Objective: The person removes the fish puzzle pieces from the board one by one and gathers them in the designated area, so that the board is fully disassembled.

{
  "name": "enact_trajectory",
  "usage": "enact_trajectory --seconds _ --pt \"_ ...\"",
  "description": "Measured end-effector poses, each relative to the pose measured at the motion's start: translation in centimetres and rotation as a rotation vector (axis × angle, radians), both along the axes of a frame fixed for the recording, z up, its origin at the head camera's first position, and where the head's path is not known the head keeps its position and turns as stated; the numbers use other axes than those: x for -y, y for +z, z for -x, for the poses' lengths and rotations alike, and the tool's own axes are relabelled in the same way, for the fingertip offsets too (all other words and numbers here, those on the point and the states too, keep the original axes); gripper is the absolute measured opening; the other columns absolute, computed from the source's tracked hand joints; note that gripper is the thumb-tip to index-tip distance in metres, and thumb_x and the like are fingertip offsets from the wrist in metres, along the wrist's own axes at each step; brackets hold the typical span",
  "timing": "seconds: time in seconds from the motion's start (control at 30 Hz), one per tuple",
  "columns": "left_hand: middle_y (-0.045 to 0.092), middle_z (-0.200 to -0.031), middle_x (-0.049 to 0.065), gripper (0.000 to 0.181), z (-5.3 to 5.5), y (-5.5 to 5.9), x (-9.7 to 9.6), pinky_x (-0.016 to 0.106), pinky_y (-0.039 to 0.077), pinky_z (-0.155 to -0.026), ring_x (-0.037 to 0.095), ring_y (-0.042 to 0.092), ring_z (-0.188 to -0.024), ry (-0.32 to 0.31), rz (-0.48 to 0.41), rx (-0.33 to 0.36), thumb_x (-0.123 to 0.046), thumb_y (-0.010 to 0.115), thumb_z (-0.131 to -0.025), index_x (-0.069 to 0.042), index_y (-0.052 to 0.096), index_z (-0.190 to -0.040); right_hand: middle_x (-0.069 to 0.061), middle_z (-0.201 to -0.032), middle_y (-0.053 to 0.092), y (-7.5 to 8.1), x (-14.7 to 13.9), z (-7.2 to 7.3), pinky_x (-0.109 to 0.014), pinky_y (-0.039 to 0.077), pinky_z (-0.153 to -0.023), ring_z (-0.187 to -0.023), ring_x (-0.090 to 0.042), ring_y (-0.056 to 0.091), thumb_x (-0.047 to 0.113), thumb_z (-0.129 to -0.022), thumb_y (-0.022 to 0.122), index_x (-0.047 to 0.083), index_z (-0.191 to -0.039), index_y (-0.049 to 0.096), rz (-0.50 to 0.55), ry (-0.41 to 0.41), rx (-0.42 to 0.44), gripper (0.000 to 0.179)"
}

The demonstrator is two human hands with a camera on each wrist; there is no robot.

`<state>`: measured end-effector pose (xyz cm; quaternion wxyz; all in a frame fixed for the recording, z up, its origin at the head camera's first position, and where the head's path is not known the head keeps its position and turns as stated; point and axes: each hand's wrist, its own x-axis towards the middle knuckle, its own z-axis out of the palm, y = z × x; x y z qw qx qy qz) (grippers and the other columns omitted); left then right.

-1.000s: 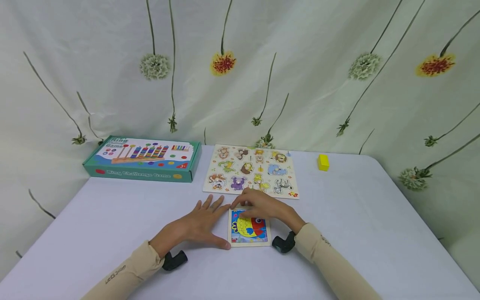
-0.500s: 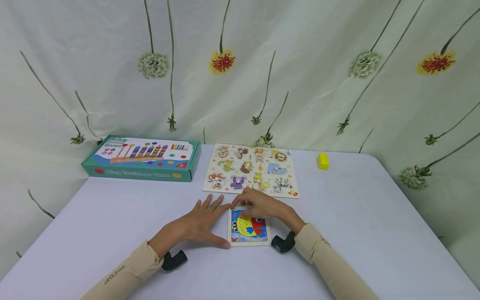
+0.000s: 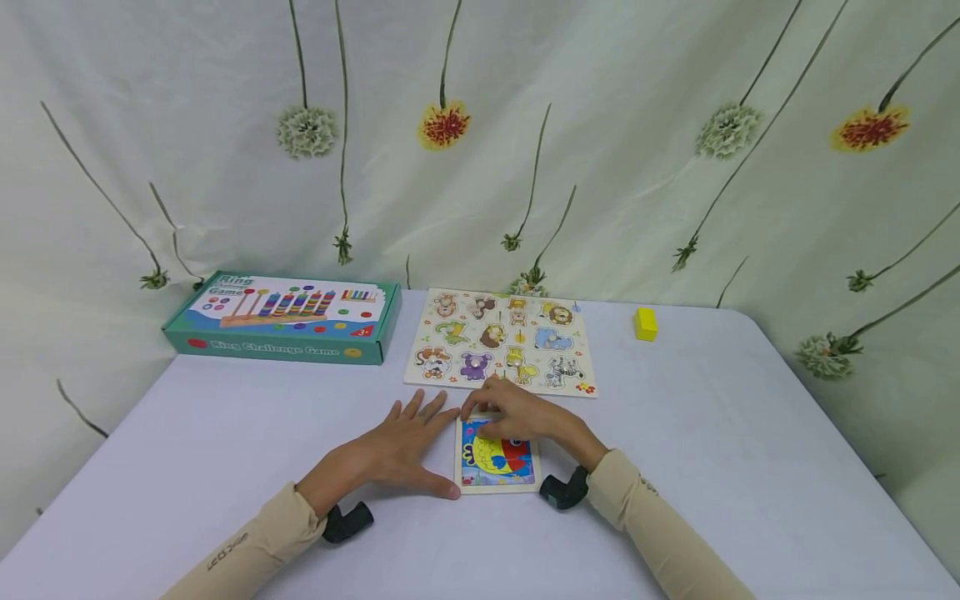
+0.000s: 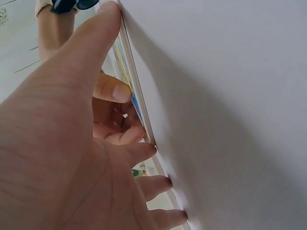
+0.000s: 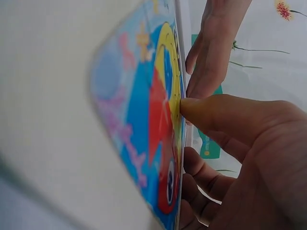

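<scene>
A small square fish puzzle (image 3: 491, 471), yellow and red on blue in a pale wooden frame, lies on the white table. Spread along its left side is my left hand (image 3: 405, 446), the thumb at the near corner and the index fingertip at the far corner. My right hand (image 3: 517, 412) reaches over the puzzle's far part with bent fingers. In the right wrist view, its thumb (image 5: 211, 112) rests on the fish picture (image 5: 158, 129) while the other fingers curl at the far edge. The left wrist view shows the left thumb (image 4: 103, 28) against the frame.
Just behind the puzzle lies a larger animal peg board (image 3: 491, 337). A green Ring Challenge Game box (image 3: 300, 321) stands at the back left, and a yellow block (image 3: 646, 324) at the back right. A flowered white cloth (image 3: 585, 250) hangs behind the table.
</scene>
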<state>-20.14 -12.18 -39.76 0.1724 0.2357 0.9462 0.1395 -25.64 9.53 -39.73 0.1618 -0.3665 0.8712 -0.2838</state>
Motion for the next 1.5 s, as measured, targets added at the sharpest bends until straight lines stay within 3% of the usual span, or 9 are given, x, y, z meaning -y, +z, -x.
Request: enact_trajectory --seconds 0.47,1.5 --pt "0.011 -0.161 0.010 0.108 -0.05 -0.07 0.03 0.062 0.003 -0.115 0.040 -0.002 -0.146 0.000 -0.006 -0.005 -0.069 0.071 -0.066 -0.018 0.029 -0.152 0.001 -0.110 0.057 0.04 0.18 0.04 -0.034 0.042 -0.096 -0.107 -0.015 0.045 0.011 -0.084 0.069 0.014 -0.107 0.067 0.007 -0.001 0.026 0.024" --pt "0.012 -0.161 0.010 0.107 -0.07 0.04 -0.03 0.061 0.004 -0.115 0.040 -0.001 -0.146 -0.003 0.004 -0.012 -0.069 0.071 -0.067 -0.018 0.030 -0.151 -0.002 -0.104 0.054 0.16 0.05 -0.29 -0.029 0.045 -0.091 -0.100 -0.016 0.047 0.008 -0.083 0.069 0.009 -0.103 0.066 0.045 0.013 0.012 0.021"
